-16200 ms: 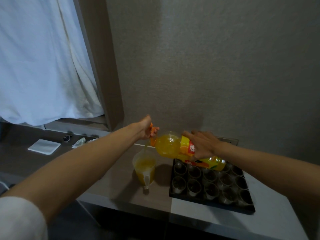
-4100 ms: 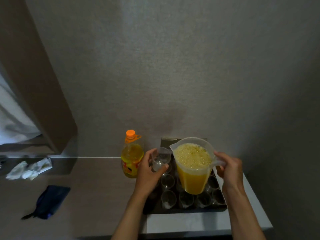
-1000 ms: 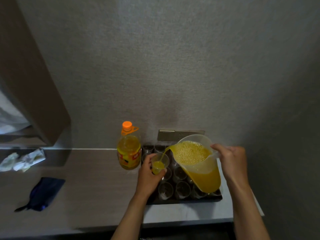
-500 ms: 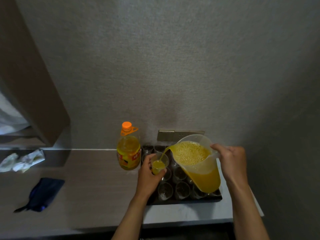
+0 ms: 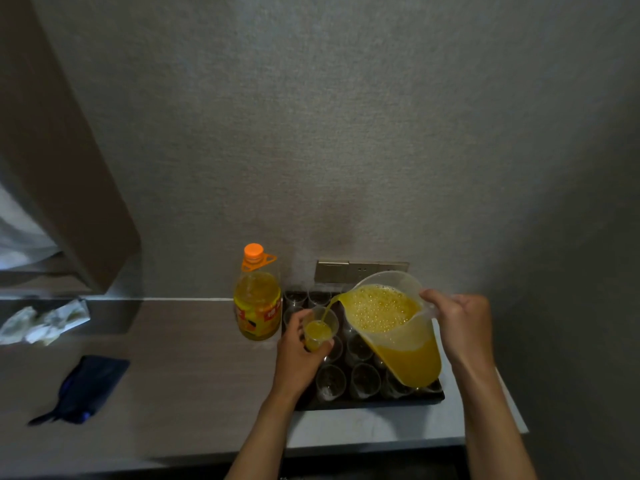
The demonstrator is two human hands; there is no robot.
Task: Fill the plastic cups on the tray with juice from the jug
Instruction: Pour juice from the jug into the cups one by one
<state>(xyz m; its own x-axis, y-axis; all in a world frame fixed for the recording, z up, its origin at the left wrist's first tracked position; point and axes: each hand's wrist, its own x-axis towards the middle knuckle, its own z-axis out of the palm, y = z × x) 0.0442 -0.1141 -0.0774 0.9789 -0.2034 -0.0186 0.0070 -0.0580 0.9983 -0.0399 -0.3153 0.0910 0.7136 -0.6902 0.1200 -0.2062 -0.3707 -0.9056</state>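
Observation:
My right hand (image 5: 460, 327) grips the handle of a clear plastic jug (image 5: 391, 327) of foamy orange juice, tilted to the left. A thin stream runs from its spout into a small clear plastic cup (image 5: 320, 329), which my left hand (image 5: 299, 355) holds just above the left side of the black tray (image 5: 367, 403). The cup is partly filled with juice. Several empty clear cups (image 5: 330, 381) stand in rows on the tray; some are hidden behind the jug and my left hand.
An orange-capped juice bottle (image 5: 257, 296) stands upright just left of the tray. A dark blue pouch (image 5: 86, 386) and crumpled white paper (image 5: 45, 323) lie far left on the counter. A wall socket plate (image 5: 360, 271) sits behind the tray. The counter's front edge runs below the tray.
The jug keeps pouring and the juice level in the held cup has risen slightly. Both hands stay almost where they were.

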